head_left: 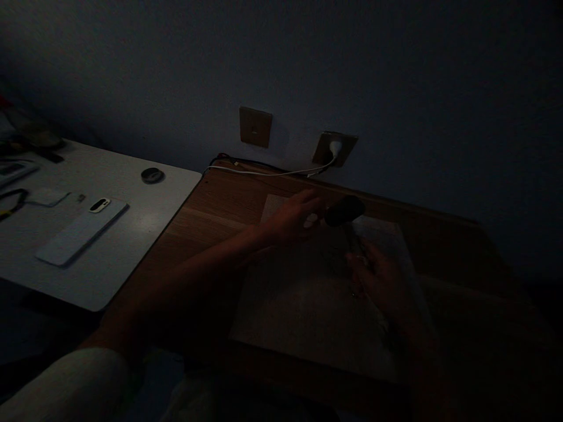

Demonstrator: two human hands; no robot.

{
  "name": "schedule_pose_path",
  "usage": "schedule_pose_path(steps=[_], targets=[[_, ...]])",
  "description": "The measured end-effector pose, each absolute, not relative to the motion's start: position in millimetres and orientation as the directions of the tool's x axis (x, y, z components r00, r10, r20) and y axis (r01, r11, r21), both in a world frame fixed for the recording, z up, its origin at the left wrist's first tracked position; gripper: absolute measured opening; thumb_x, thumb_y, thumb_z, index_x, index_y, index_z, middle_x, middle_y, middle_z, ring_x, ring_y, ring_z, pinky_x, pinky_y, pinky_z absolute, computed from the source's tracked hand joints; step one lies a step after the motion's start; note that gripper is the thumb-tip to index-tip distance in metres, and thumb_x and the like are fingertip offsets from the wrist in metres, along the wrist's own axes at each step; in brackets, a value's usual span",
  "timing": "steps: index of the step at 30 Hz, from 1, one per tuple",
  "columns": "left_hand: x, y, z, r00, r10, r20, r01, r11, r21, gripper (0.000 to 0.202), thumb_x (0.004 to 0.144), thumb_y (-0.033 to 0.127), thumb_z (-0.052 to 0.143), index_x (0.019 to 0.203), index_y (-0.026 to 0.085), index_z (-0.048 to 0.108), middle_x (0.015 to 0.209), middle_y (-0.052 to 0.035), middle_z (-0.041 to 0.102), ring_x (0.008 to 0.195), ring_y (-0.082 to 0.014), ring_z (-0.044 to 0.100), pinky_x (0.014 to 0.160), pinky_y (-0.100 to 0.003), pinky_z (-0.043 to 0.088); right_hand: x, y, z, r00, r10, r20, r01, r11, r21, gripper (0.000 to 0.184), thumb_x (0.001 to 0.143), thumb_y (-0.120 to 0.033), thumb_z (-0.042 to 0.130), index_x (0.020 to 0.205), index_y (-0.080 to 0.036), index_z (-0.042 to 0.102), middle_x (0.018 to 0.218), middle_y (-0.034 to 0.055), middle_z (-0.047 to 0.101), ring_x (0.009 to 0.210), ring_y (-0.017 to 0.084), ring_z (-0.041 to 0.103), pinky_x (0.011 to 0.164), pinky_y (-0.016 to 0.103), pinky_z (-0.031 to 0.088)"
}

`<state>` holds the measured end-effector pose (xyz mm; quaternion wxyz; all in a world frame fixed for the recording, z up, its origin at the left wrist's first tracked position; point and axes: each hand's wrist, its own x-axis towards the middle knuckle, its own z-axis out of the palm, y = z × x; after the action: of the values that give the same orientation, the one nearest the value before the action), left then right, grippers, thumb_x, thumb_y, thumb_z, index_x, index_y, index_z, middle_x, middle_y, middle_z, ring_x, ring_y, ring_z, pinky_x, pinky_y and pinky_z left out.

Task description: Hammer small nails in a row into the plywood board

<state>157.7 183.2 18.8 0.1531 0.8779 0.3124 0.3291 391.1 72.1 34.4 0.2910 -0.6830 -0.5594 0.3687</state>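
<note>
My feed is very dim and grainy. A weak patch of glare sits on the white table [145, 220] at left; the wall [176, 70] is darker rightward, and deep shadow swallows the near right.

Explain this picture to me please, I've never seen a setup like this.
There's no machine here: a camera worn on a person's head looks forward and down at their bare hands. It's quite dark. The right hand grips a dark-headed, hammer-like tool. The left hand is close to the tool's head, with a small pale thing too dim to name. Beneath lies a flat board on a wooden table. The white table holds a phone and a round dark item.
</note>
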Motion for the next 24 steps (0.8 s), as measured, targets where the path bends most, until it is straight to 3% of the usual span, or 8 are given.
schedule_pose_path(steps=[3, 6, 8, 10, 13, 16, 20, 24], targets=[[169.3, 160.7, 27.5, 0.835, 0.401, 0.378, 0.335, -0.914, 0.228, 0.015, 0.099, 0.018, 0.063, 0.111, 0.022, 0.071, 0.110, -0.0091, 0.075, 0.100, -0.0214, 0.070, 0.087, -0.034, 0.052, 400.3, 73.2, 26.3, 0.136, 0.978, -0.159, 0.529, -0.207, -0.823, 0.068, 0.088, -0.057, 0.063, 0.142, -0.017, 0.065, 0.060, -0.0026, 0.060, 0.044, 0.019, 0.055, 0.041, 0.031, 0.043], [178.8, 143.5, 24.4, 0.920, 0.239, 0.310, 0.262, -0.965, -0.034, 0.018, 0.097, 0.014, 0.066, 0.111, 0.024, 0.073, 0.104, -0.0074, 0.078, 0.093, -0.0215, 0.071, 0.079, -0.035, 0.051, 404.2, 76.2, 17.9, 0.152, 0.984, -0.090, 0.554, -0.160, -0.817, 0.064, 0.086, -0.061, 0.066, 0.134, -0.018, 0.070, 0.089, 0.0086, 0.076, 0.073, 0.028, 0.072, 0.058, 0.037, 0.056], [181.6, 136.2, 21.2, 0.925, 0.202, 0.323, 0.253, -0.960, -0.124, 0.020, 0.095, 0.012, 0.069, 0.110, 0.024, 0.074, 0.101, -0.0067, 0.079, 0.090, -0.0215, 0.070, 0.077, -0.036, 0.049, 404.7, 78.2, 14.3, 0.149, 0.988, -0.026, 0.558, -0.106, -0.823, 0.063, 0.083, -0.063, 0.069, 0.127, -0.019, 0.073, 0.110, 0.0142, 0.078, 0.099, 0.034, 0.074, 0.076, 0.044, 0.061], [181.9, 133.6, 19.9, 0.919, 0.193, 0.342, 0.254, -0.957, -0.143, 0.023, 0.095, 0.011, 0.069, 0.113, 0.025, 0.074, 0.099, -0.0063, 0.079, 0.089, -0.0213, 0.070, 0.078, -0.036, 0.049, 404.6, 78.7, 12.9, 0.142, 0.990, 0.005, 0.553, -0.075, -0.830, 0.062, 0.081, -0.064, 0.070, 0.124, -0.019, 0.074, 0.118, 0.0153, 0.078, 0.108, 0.036, 0.073, 0.083, 0.046, 0.060], [179.2, 142.7, 19.6, 0.896, 0.282, 0.343, 0.319, -0.946, -0.058, 0.024, 0.098, 0.013, 0.065, 0.118, 0.024, 0.074, 0.101, -0.0077, 0.079, 0.096, -0.0217, 0.071, 0.086, -0.036, 0.050, 404.4, 76.3, 14.3, 0.150, 0.986, -0.071, 0.534, -0.141, -0.833, 0.064, 0.086, -0.060, 0.068, 0.134, -0.019, 0.071, 0.093, 0.0103, 0.077, 0.075, 0.028, 0.073, 0.061, 0.038, 0.057], [174.8, 167.5, 15.7, 0.773, 0.521, 0.362, 0.486, -0.853, 0.188, 0.022, 0.100, 0.016, 0.061, 0.116, 0.022, 0.076, 0.109, -0.0084, 0.078, 0.106, -0.0226, 0.071, 0.095, -0.035, 0.051, 404.1, 73.0, 17.0, 0.133, 0.976, -0.174, 0.476, -0.217, -0.852, 0.072, 0.087, -0.060, 0.066, 0.142, -0.015, 0.065, 0.065, -0.0008, 0.064, 0.044, 0.018, 0.054, 0.042, 0.031, 0.042], [170.0, 201.9, 4.4, 0.487, 0.809, 0.329, 0.580, -0.581, 0.571, 0.024, 0.093, 0.012, 0.061, 0.108, 0.020, 0.078, 0.109, -0.0063, 0.080, 0.102, -0.0204, 0.073, 0.090, -0.032, 0.056, 403.1, 71.6, 18.2, 0.121, 0.976, -0.180, 0.430, -0.215, -0.877, 0.072, 0.087, -0.060, 0.067, 0.140, -0.013, 0.064, 0.054, -0.0063, 0.054, 0.040, 0.017, 0.051, 0.039, 0.029, 0.038], [167.2, 211.0, -3.9, 0.493, 0.834, 0.250, 0.556, -0.522, 0.647, 0.023, 0.088, 0.012, 0.064, 0.104, 0.019, 0.080, 0.106, -0.0054, 0.081, 0.095, -0.0198, 0.075, 0.086, -0.030, 0.057, 403.8, 72.4, 15.7, 0.119, 0.975, -0.185, 0.420, -0.219, -0.881, 0.071, 0.086, -0.058, 0.068, 0.140, -0.013, 0.064, 0.052, -0.0075, 0.053, 0.038, 0.015, 0.048, 0.038, 0.029, 0.037]])
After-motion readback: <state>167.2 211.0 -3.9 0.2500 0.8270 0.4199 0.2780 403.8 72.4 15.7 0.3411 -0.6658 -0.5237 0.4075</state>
